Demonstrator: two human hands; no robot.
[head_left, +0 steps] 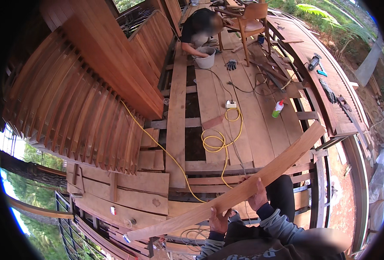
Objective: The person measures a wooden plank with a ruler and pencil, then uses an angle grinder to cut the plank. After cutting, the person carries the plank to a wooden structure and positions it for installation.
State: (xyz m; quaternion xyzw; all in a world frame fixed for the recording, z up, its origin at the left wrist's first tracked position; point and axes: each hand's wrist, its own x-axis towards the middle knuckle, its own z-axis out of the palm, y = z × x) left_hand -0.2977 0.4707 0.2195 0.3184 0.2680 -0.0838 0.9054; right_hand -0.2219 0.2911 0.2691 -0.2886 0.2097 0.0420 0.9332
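In the head view, holds a long, flat wooden board [235, 195] slantwise in front of the lap, reaching from lower left to upper right across the deck planks [261, 143]. Grips near its lower edge with the left hand [218, 222], clamped on the wood, and a little farther right with the right hand [257, 198], likewise closed on it, showing the thumb on the upward face. Cannot tell the exact placement of the remaining fingers, partly hidden beneath or behind; cannot tell either whether resting on anything at the left end. Looks stiff, likely to flex little, and probably fairly weighty for such length, though manageable between two hands. Seems dry and smooth rather than slick, so unlikely to slip from a firm grip; appears hardly fragile, yet might splinter along the edges or dent at the corners. Best held by the long edges on either side of the middle, spreading the hands wider for steadiness; gripped this close together, could swing at the ends. Calls for care around the yellow cord [242, 123], looping just beyond.
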